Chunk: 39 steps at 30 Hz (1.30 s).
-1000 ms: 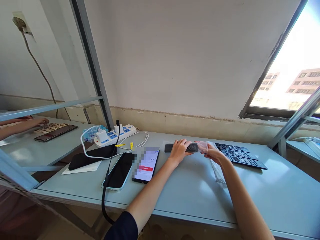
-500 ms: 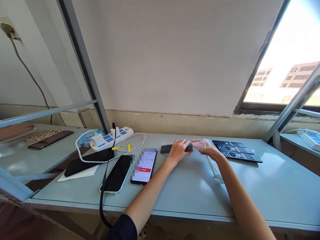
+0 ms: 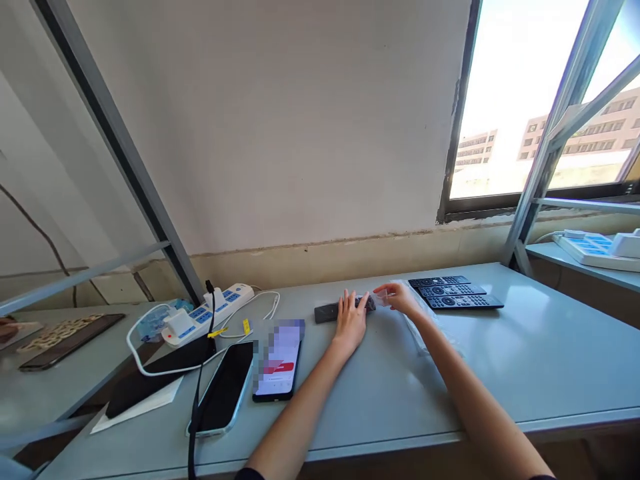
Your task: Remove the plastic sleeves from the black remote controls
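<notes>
While the left hand [image 3: 351,327] lies open over a dark remote control [image 3: 327,313], fingers spread and palm down rather than wrapped about it, the right hand [image 3: 400,298] is half curled at its right end, fingertips by a bit of clear plastic film [image 3: 381,299]; from where I stand I can't tell whether that pinch is closed. The remote lies flat on the grey-blue desk [image 3: 375,400], between a lit smartphone [image 3: 280,380] and three black remote controls [image 3: 453,291] in a row, with a clear plastic bag [image 3: 417,335] near the right hand. I'd say the film is best handled with light, steady pressure from the left fingers, so the remote can't skid, and a low, even pull along its length; a hard upward tug could tear it.
</notes>
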Each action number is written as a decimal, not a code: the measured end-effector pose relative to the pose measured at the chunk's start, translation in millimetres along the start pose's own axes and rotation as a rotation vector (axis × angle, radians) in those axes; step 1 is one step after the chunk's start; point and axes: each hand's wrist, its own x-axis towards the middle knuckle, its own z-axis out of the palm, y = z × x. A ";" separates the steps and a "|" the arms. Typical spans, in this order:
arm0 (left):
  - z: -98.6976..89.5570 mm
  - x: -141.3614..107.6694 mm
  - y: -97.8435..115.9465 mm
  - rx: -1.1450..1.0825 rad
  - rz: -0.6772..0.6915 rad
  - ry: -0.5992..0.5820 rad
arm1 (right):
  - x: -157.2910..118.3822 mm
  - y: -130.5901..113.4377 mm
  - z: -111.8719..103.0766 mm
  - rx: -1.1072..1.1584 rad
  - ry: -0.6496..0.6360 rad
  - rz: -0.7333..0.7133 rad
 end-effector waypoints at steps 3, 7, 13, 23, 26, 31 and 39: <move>3.0 0.0 2.7 0.029 -0.058 0.015 | -0.6 0.3 -2.2 -0.067 0.136 -0.010; 2.6 -0.7 3.4 0.059 -0.119 -0.005 | -5.9 -4.5 -6.9 -0.160 0.311 -0.011; -1.3 0.5 -1.4 0.062 -0.069 -0.079 | -12.5 -18.6 -2.2 -0.265 0.358 -0.091; -14.6 1.3 -0.5 0.010 -0.133 -0.176 | -7.9 -4.0 18.3 -0.432 0.111 -0.074; -17.7 1.6 -0.3 0.011 -0.172 -0.228 | -5.2 -1.3 17.8 -0.450 0.067 -0.035; -19.6 1.0 -0.9 0.021 -0.158 -0.235 | -5.3 -1.7 15.6 -0.458 0.021 0.013; -23.4 0.6 2.8 0.026 -0.149 -0.257 | -7.3 -6.1 15.6 -0.450 -0.023 0.003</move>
